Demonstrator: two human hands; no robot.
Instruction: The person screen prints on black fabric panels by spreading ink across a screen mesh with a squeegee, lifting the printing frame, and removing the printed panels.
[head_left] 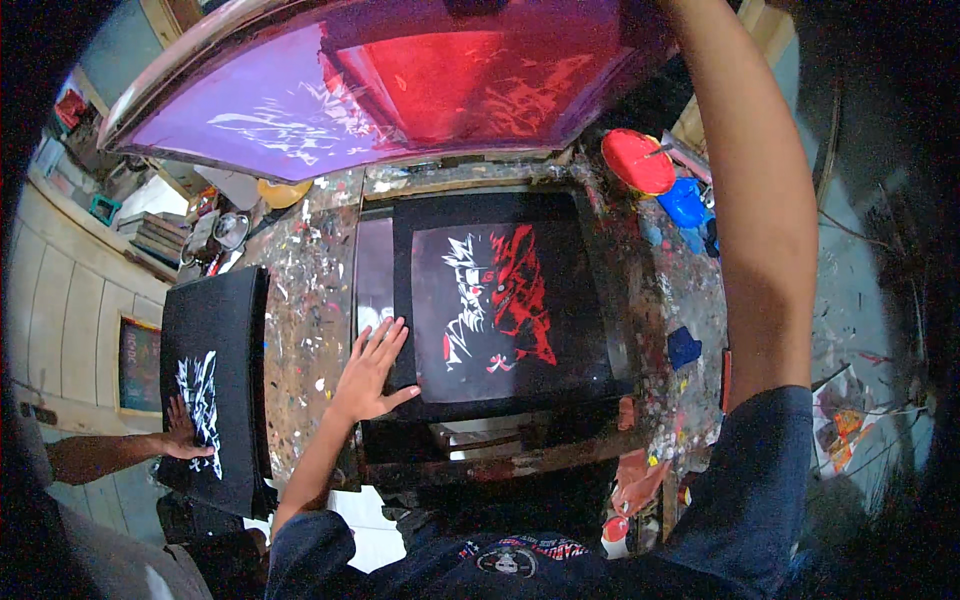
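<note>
My left hand [375,370] lies spread with fingers apart on the left border of a black sheet [405,280] bearing a white and red printed design [505,290], on a platen at the middle. My right arm [755,220] reaches up along the right side past the top edge, so that hand is out of sight. Above the print, a large screen frame [120,135] with purple and red mesh [440,80] is tilted up; my right arm extends toward its right end, but any grip is hidden.
A co-worker's hand [182,435] rests on a black stack [215,310] with a white design at the left. The paint-spattered table [310,300] holds a red container [637,160], a blue one [683,203], a yellow one [280,195] and a blue cloth [683,347].
</note>
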